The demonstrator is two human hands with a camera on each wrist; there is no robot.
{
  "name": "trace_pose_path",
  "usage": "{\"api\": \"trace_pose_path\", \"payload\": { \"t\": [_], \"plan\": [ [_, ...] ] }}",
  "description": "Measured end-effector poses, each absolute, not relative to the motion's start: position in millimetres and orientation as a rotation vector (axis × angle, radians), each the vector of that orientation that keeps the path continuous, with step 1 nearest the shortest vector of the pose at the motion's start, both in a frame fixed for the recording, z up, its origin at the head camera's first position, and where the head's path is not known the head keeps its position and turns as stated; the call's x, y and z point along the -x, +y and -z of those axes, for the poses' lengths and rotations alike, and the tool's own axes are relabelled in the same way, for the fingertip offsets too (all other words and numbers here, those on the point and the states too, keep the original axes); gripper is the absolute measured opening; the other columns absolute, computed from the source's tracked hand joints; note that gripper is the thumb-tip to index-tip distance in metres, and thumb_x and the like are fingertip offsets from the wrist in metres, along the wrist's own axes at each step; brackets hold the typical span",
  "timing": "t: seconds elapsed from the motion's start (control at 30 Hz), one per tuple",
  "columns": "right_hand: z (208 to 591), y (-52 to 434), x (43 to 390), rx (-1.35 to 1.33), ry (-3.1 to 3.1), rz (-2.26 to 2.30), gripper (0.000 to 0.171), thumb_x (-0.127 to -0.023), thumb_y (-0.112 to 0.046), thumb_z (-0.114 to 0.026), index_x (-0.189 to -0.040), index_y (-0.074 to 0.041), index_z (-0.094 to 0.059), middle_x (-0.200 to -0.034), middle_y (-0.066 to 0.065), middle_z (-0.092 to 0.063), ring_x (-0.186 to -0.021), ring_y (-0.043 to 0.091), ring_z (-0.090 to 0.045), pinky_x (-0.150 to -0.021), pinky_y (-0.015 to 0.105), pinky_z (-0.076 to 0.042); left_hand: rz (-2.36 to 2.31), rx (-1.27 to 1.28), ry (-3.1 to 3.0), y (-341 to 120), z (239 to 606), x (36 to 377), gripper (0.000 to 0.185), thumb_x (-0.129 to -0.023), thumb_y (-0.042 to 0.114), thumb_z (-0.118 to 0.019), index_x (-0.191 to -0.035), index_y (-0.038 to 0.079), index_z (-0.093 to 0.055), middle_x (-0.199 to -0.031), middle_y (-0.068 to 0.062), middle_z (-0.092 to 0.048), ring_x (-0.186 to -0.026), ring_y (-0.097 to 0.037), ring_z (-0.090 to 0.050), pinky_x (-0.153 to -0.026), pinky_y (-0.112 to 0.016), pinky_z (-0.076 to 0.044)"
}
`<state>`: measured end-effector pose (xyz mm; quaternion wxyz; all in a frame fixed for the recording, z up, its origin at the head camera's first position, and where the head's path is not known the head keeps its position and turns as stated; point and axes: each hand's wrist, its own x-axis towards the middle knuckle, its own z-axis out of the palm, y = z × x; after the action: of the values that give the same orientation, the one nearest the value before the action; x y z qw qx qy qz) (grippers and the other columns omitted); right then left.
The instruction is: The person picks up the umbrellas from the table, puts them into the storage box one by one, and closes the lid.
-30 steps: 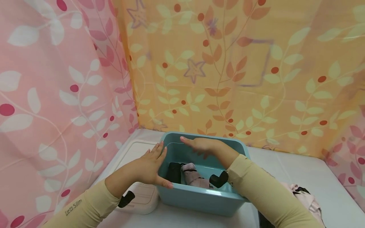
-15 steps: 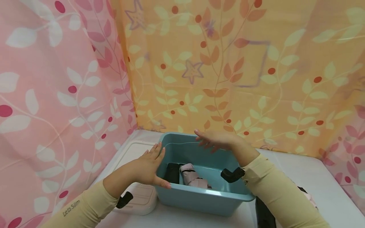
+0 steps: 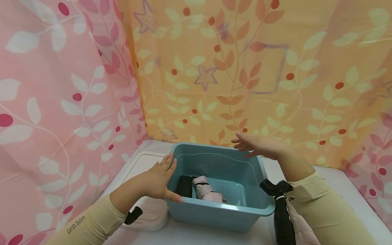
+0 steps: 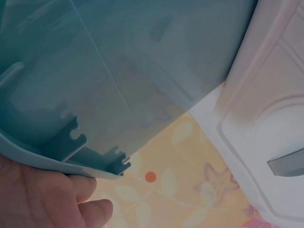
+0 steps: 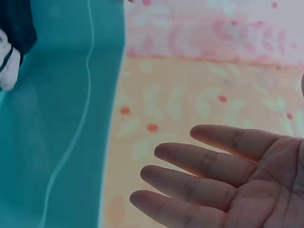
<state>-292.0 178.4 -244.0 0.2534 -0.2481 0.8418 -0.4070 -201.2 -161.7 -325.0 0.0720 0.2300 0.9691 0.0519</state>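
I am resting the left hand [image 3: 154, 180], fingers spread, on the blue bin [image 3: 211, 217]; the right hand [image 3: 264, 146], nearer the black bundle [image 3: 283, 221] lying near-to-far, right of the bin, is hovering beyond that bundle, fingers apart.

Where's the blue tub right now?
In the head view, the blue tub stands low centre on the white surface, the left hand at its left edge.

Bin [image 3: 211, 218]: plain blue. Left roll [image 3: 185, 186]: black. Right roll [image 3: 206, 191]: pale pink, black band. Sleeves [image 3: 88, 219]: beige. Back curtain [image 3: 190, 98]: orange, leafy, red dots. Left curtain [image 3: 55, 129]: pink, white leaves.
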Motion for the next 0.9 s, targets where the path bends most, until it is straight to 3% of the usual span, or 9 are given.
{"api": "trace_pose_path", "payload": {
  "t": [0.47, 0.73, 0.9],
  "plan": [
    [245.4, 293.9, 263.8, 0.591, 2.522, 1.064, 0.054, -0.1, -0.038, -0.031, -0.138, 0.0, -0.034, -0.136, 0.025, -0.04, -0.125, 0.044, -0.035, -0.09, 0.052, -0.042, -0.173, -0.658, 2.906, -165.4, 325.2, 200.0, 0.127, -0.059, 0.085, -0.046, -0.146, 0.001, -0.008, -0.152, -0.018, 0.006, -0.138, -0.032, 0.007, -0.107, -0.054, -0.01],
    [273.9, 356.8, 254.6, 0.435, 2.601, 0.976, 0.056, -0.101, -0.034, -0.031, -0.138, 0.008, -0.03, -0.13, 0.029, -0.045, -0.12, 0.046, -0.039, -0.086, 0.053, -0.043, -0.183, -0.642, 2.907, -169.0, 325.7, 200.5, 0.127, -0.059, 0.085, -0.047, -0.146, 0.001, -0.007, -0.152, -0.018, 0.006, -0.138, -0.033, 0.006, -0.107, -0.054, -0.01],
    [299.2, 390.8, 246.6, 0.338, 2.597, 0.927, 0.057, -0.098, -0.03, -0.041, -0.134, 0.013, -0.031, -0.131, 0.034, -0.04, -0.114, 0.044, -0.046, -0.08, 0.057, -0.044, -0.186, -0.626, 2.9, -172.1, 328.3, 201.2, 0.127, -0.059, 0.085, -0.047, -0.146, 0.002, -0.006, -0.152, -0.016, 0.007, -0.138, -0.031, 0.009, -0.108, -0.053, -0.009]
  ]
}}
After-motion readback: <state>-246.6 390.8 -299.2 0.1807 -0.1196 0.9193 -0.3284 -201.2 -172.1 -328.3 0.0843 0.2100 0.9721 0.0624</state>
